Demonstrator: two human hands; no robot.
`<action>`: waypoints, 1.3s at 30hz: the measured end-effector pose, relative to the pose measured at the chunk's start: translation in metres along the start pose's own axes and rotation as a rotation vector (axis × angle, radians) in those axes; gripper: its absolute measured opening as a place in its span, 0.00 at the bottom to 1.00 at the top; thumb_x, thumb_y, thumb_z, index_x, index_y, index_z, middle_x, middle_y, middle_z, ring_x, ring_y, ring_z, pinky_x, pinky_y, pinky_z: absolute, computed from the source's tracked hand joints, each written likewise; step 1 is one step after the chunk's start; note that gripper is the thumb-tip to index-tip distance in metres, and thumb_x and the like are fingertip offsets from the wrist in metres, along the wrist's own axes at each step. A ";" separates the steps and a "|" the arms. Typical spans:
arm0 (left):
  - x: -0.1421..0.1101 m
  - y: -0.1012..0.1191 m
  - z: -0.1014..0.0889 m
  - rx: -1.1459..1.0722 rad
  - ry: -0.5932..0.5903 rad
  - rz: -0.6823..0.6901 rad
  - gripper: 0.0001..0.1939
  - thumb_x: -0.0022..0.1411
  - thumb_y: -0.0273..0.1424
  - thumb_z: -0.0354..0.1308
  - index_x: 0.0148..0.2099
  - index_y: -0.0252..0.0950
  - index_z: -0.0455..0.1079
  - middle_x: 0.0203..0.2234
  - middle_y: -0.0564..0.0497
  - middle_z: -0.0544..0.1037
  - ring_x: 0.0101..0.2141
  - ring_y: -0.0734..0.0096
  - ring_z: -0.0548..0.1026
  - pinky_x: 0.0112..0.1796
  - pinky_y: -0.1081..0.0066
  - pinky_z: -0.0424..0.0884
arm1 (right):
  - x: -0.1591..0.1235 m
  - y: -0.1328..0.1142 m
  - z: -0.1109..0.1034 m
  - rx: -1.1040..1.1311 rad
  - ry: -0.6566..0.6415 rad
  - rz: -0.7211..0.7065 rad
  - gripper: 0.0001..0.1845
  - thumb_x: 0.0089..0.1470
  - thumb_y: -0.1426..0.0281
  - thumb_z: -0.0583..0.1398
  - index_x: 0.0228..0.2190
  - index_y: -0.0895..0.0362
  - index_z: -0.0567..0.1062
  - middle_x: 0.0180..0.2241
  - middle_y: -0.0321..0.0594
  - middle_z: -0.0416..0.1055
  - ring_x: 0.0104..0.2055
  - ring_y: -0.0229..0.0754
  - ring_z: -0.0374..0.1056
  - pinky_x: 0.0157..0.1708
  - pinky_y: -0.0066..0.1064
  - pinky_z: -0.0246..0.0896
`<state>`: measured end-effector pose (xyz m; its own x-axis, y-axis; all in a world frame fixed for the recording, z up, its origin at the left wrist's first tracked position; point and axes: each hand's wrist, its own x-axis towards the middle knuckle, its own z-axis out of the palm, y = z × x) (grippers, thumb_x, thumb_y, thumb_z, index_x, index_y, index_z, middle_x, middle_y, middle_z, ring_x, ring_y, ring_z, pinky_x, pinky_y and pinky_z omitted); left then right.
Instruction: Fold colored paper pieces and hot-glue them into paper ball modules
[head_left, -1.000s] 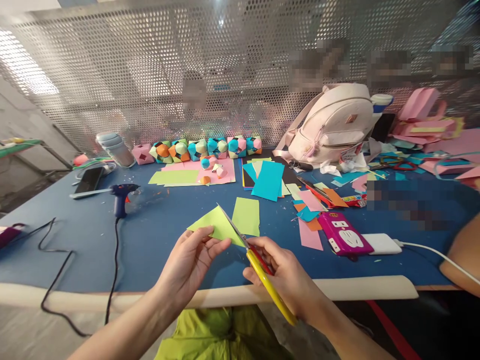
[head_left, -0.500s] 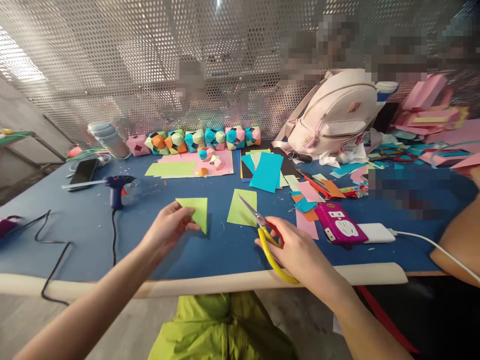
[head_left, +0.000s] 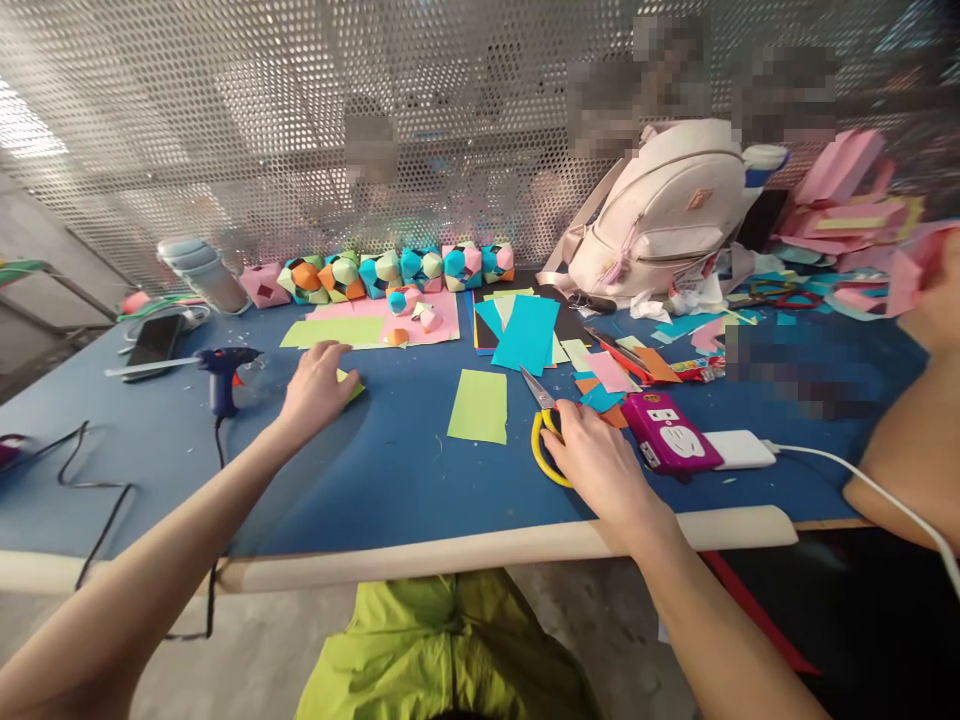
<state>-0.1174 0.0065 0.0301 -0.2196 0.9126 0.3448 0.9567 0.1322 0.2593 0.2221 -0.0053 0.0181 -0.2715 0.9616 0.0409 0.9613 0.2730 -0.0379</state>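
My left hand (head_left: 319, 388) is low over the left-middle of the table, its fingers closed around a piece of light green paper (head_left: 352, 387). Only a corner of that paper shows past the hand; its grip is partly hidden. My right hand (head_left: 600, 455) has hold of yellow-handled scissors (head_left: 545, 405) close to the table top. The scissor blades point away and to the left, nearly closed. Between my hands a light green paper rectangle (head_left: 478, 407) lies flat. Just beyond the scissor tips lie blue paper sheets (head_left: 526, 335).
A glue gun (head_left: 221, 380) and phone (head_left: 152, 345) are at left. Folded paper balls (head_left: 345, 277) line the back by green strips (head_left: 330, 333). A backpack (head_left: 667, 220), paper scraps (head_left: 611, 372) and purple power strip (head_left: 667, 435) occupy the right, beside another person's arm (head_left: 911, 450).
My left hand has moved left and away from me with the green paper. My right hand has shifted right and slightly forward, taking the scissors off the green rectangle.
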 end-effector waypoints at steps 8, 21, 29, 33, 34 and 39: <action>-0.025 0.095 0.041 -0.069 -0.293 0.318 0.21 0.61 0.45 0.50 0.45 0.35 0.73 0.53 0.39 0.71 0.54 0.50 0.67 0.57 0.53 0.56 | 0.000 0.001 0.001 -0.135 0.035 -0.067 0.16 0.61 0.68 0.51 0.45 0.66 0.70 0.37 0.59 0.72 0.40 0.57 0.72 0.26 0.34 0.61; 0.017 0.108 0.085 -0.269 -0.356 0.267 0.16 0.54 0.36 0.57 0.45 0.34 0.69 0.56 0.38 0.68 0.59 0.48 0.61 0.58 0.53 0.54 | 0.003 0.005 0.003 -0.089 0.070 0.027 0.14 0.60 0.65 0.53 0.39 0.62 0.72 0.36 0.52 0.72 0.35 0.50 0.73 0.22 0.29 0.56; 0.007 0.109 0.071 -0.590 -0.255 0.133 0.12 0.52 0.26 0.53 0.41 0.37 0.61 0.32 0.48 0.76 0.35 0.62 0.75 0.38 0.63 0.69 | 0.009 0.009 0.001 0.230 0.279 -0.163 0.15 0.60 0.67 0.53 0.43 0.61 0.71 0.42 0.53 0.72 0.48 0.54 0.67 0.41 0.40 0.65; -0.012 0.124 0.054 -1.048 -0.248 -0.057 0.21 0.54 0.28 0.55 0.50 0.36 0.55 0.33 0.50 0.76 0.30 0.69 0.76 0.32 0.69 0.70 | 0.027 -0.007 0.001 0.752 0.223 -0.168 0.25 0.56 0.63 0.57 0.53 0.60 0.64 0.52 0.52 0.68 0.49 0.49 0.68 0.46 0.42 0.66; -0.018 0.129 0.049 -1.241 -0.243 -0.155 0.23 0.51 0.27 0.57 0.50 0.36 0.55 0.33 0.50 0.76 0.30 0.70 0.76 0.32 0.70 0.70 | 0.031 -0.012 0.001 0.874 0.184 -0.148 0.27 0.55 0.62 0.58 0.53 0.60 0.63 0.53 0.53 0.67 0.48 0.48 0.69 0.44 0.41 0.67; -0.046 0.142 0.023 -1.547 -0.274 -0.384 0.25 0.45 0.25 0.63 0.46 0.35 0.61 0.30 0.53 0.76 0.28 0.75 0.74 0.31 0.73 0.69 | 0.043 -0.024 -0.003 1.259 -0.087 -0.154 0.15 0.55 0.67 0.56 0.43 0.60 0.69 0.39 0.47 0.75 0.35 0.41 0.73 0.32 0.32 0.69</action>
<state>0.0329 -0.0075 0.0300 -0.1871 0.9798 -0.0701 -0.2796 0.0153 0.9600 0.1873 0.0298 0.0241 -0.4244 0.9031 0.0658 0.2229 0.1746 -0.9591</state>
